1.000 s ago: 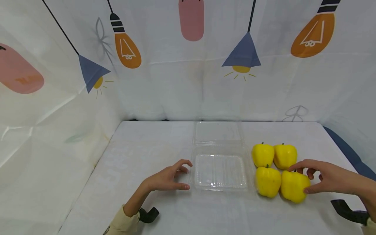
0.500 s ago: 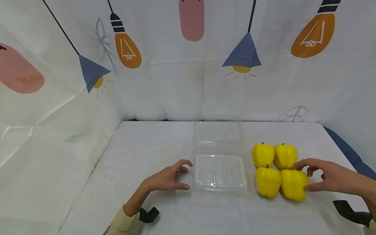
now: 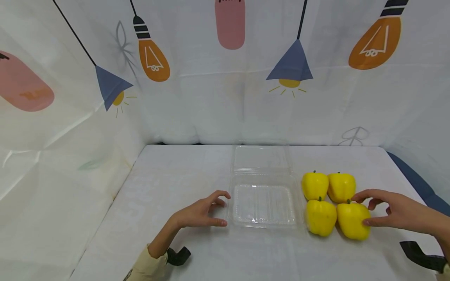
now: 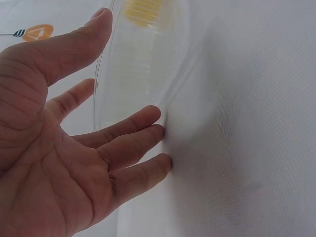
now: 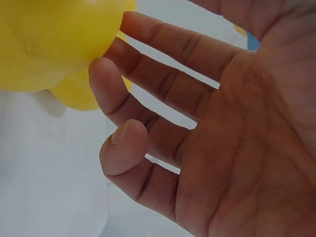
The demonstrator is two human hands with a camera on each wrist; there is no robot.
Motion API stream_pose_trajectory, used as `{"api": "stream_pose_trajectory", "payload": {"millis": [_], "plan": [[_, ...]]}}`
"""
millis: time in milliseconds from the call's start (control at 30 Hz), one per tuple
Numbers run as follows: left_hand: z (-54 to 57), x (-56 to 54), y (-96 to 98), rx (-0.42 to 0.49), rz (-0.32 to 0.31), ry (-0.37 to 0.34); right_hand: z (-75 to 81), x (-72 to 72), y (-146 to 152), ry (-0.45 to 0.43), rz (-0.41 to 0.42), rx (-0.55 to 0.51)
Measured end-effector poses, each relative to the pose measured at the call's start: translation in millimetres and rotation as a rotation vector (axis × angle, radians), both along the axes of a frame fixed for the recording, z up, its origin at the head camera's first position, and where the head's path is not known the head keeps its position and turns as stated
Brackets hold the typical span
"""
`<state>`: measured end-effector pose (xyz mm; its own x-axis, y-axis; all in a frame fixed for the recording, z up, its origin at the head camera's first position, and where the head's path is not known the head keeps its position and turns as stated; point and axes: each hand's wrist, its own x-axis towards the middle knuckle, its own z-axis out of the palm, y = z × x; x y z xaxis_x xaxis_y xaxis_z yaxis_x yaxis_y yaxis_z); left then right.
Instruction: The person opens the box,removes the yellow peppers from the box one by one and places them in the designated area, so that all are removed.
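Several yellow bell peppers stand grouped on the right of the table in the head view. My right hand point(image 3: 393, 210) is at the front right pepper point(image 3: 353, 220), with a fingertip by its stem and the thumb tip at its right side. In the right wrist view its fingers point(image 5: 153, 74) are loosely bent and spread, with tips right at the yellow skin point(image 5: 54, 39). My left hand point(image 3: 202, 210) rests relaxed beside the clear plastic clamshell box point(image 3: 263, 224), fingertips near its left rim. The left wrist view shows that palm point(image 4: 54, 173) holding nothing.
The clamshell's lid point(image 3: 261, 159) lies folded back toward the rear wall. Near the box's right edge stands the front left pepper point(image 3: 320, 217), with two more peppers point(image 3: 315, 186) behind. A printed white curtain point(image 3: 197, 109) encloses the white table point(image 3: 175, 168).
My right hand has drawn slightly right and back from the front right pepper, whose stem now shows. That pepper has shifted a little. The left hand has stayed put.
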<state>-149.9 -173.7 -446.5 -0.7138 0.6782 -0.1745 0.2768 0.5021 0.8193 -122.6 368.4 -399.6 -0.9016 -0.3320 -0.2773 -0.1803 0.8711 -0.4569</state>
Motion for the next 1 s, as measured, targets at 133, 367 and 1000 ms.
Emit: {"api": "stream_pose_trajectory", "payload": {"millis": [133,367,1000], "plan": [[1.6,0.1,0.3,0.006,-0.007,0.001,-1.2,1.0,1.5,0.012,0.001,-0.003],[3.0,0.5,0.8,0.005,-0.010,0.001,-2.2,1.7,-0.7,0.020,-0.006,-0.002],[1.5,-1.8,0.6,-0.001,-0.001,-0.025,-2.6,-0.2,-6.5,-0.065,-0.041,-0.032]]}}
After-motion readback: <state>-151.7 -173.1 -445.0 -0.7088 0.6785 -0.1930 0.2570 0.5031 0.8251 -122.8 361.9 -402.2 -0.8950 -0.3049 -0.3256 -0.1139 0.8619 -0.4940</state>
